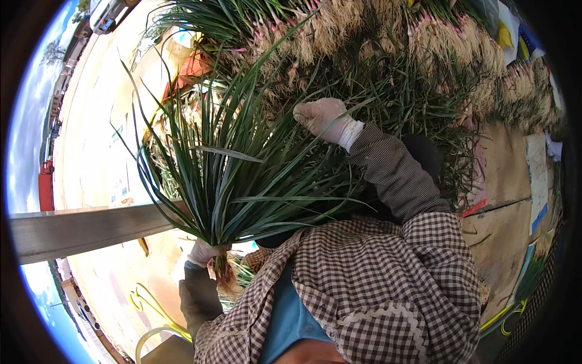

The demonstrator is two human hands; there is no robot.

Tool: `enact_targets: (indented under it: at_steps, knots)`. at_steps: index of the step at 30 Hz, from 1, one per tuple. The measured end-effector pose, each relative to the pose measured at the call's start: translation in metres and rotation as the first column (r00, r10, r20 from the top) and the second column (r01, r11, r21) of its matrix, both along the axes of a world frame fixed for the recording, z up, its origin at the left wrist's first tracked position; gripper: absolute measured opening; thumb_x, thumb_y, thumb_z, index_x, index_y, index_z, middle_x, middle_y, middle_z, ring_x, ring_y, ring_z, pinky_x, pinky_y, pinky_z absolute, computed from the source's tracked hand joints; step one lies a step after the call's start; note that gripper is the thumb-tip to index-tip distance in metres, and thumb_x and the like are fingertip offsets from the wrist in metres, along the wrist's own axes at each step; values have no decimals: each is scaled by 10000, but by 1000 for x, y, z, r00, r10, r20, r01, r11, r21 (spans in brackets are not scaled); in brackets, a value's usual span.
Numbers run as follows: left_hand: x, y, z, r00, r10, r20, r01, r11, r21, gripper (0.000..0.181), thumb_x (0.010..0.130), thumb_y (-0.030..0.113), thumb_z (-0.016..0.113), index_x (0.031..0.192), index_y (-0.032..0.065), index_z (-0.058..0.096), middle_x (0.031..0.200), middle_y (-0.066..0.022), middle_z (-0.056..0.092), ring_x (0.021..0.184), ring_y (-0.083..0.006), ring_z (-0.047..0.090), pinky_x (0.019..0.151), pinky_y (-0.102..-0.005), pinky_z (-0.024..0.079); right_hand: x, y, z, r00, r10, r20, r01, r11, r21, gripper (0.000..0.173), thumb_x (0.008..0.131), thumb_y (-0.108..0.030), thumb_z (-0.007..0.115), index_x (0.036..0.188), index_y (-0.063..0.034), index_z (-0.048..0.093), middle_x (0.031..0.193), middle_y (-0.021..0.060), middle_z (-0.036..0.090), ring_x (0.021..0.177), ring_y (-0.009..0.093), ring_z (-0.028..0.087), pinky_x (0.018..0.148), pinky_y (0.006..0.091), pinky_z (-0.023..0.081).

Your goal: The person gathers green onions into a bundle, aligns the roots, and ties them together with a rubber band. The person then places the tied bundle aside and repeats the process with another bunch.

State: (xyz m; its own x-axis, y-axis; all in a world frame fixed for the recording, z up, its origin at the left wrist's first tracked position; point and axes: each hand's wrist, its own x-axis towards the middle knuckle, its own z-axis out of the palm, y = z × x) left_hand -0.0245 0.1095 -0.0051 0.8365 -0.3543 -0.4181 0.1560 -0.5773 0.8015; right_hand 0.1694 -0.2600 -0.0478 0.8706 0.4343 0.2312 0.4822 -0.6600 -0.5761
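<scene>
My left hand [207,251], in a pale thin glove, is closed around the lower stems of a large bunch of long green leafy plants [223,182], which look like garlic or scallion greens. Their brownish roots [225,277] hang below the fist, and the leaves fan upward and to the right. Gloved too, my right hand [320,119] is curled at the upper right edge of the fan, beside the leaf tips. Whether its fingers pinch a leaf cannot be told.
Bundles with pale roots [336,32] and pinkish stems are piled ahead, with loose green leaves [409,100] below them. A metal post [95,227] stands at the left. Yellow cords [159,314] lie lower left. Cardboard [500,164] covers ground at the right. Vehicles stand far left.
</scene>
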Motion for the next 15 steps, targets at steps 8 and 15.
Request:
enact_targets:
  at_steps: [8, 15]
  knots:
    - [-21, 11, 1, 997, 28, -76, -28, 1000, 0, 449, 595, 56, 687, 1025, 35, 559, 934, -56, 593, 843, -166, 528, 730, -296, 437, 37, -152, 49, 820, -571, -51, 412, 650, -639, 422, 891, -258, 384, 1299, -153, 365, 1068, 121, 582, 925, 280, 574, 801, 361, 462]
    - [-23, 17, -7, 975, -178, 136, 157, 976, 153, 366, 619, 70, 684, 971, 41, 585, 899, -95, 603, 798, -231, 560, 684, -324, 459, 13, 2, 80, 936, 178, -303, -300, 855, -423, 495, 824, -374, 526, 1269, -185, 418, 809, 112, 606, 774, 270, 581, 734, 370, 454]
